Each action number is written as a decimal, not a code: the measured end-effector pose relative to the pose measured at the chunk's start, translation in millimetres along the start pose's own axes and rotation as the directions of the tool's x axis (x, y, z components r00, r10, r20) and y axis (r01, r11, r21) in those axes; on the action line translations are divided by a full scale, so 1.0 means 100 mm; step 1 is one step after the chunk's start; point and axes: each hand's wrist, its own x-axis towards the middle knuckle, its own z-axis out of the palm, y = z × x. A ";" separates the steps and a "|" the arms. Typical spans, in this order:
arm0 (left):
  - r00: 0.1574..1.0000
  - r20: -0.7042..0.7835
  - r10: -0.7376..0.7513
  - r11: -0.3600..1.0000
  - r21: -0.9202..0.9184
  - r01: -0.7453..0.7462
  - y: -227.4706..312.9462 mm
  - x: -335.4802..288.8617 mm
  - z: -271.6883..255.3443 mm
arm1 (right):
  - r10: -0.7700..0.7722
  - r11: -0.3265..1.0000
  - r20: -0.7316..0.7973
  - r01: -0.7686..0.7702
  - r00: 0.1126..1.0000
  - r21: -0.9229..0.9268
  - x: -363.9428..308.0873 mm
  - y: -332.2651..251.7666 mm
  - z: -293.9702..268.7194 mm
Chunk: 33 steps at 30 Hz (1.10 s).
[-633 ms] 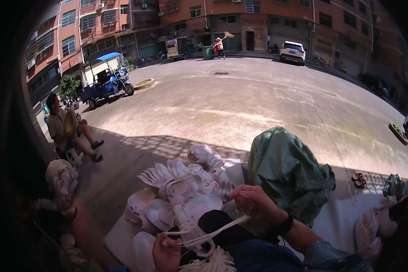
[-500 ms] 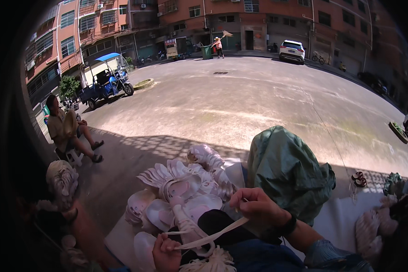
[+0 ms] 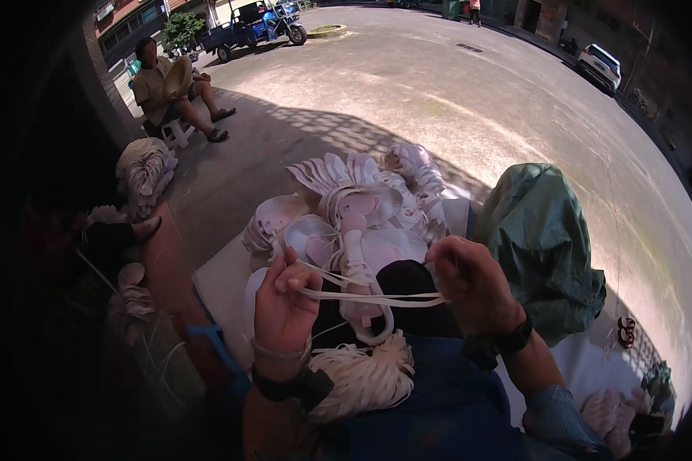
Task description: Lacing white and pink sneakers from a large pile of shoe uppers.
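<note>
A flat cream shoelace (image 3: pixel 377 296) stretches in loose strands between my two hands, above my lap. My left hand (image 3: pixel 284 300) is closed on its left part, fingers pinched. The right part is held in the curled fingers of my right hand (image 3: pixel 473 284). Behind the strands a white-and-pink shoe upper (image 3: pixel 354 261) stands between my knees, its toe end away from me hard to make out. A thick bundle of cream shoelaces (image 3: pixel 365 380) lies on my lap.
Stacked pale shoe uppers (image 3: pixel 361 203) spread out ahead, with a green sack (image 3: pixel 542 246) to their right. More stacks (image 3: pixel 148 170) lie at left. A person (image 3: pixel 173 92) sits on a stool at far left. Beyond stand a blue three-wheeler (image 3: pixel 257 27) and a white car (image 3: pixel 598 67).
My view has tilted down and turned left. Both hands have come up in the picture, the left one more. The shoelace, slanted before, now runs nearly level between them.
</note>
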 end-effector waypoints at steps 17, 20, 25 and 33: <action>0.978 -0.201 0.050 0.783 0.616 0.086 0.14 -0.44 0.07 | -0.235 0.385 0.543 0.590 0.806 -0.709 0.65 -0.47 0.91; 0.969 -0.211 0.127 0.711 0.700 0.059 0.16 -0.38 -0.12 | -0.393 0.396 0.630 0.742 0.669 -0.541 0.54 -0.81 1.37; 0.841 -0.540 -0.019 0.562 0.690 0.456 0.08 -0.45 -1.07 | -0.251 0.258 0.624 0.673 0.740 -0.694 0.73 -0.22 0.94; 0.731 -0.659 -0.177 0.554 0.547 0.627 -0.08 -0.44 -1.38 | 0.061 0.416 0.004 -0.021 0.998 -0.909 0.50 1.42 -1.01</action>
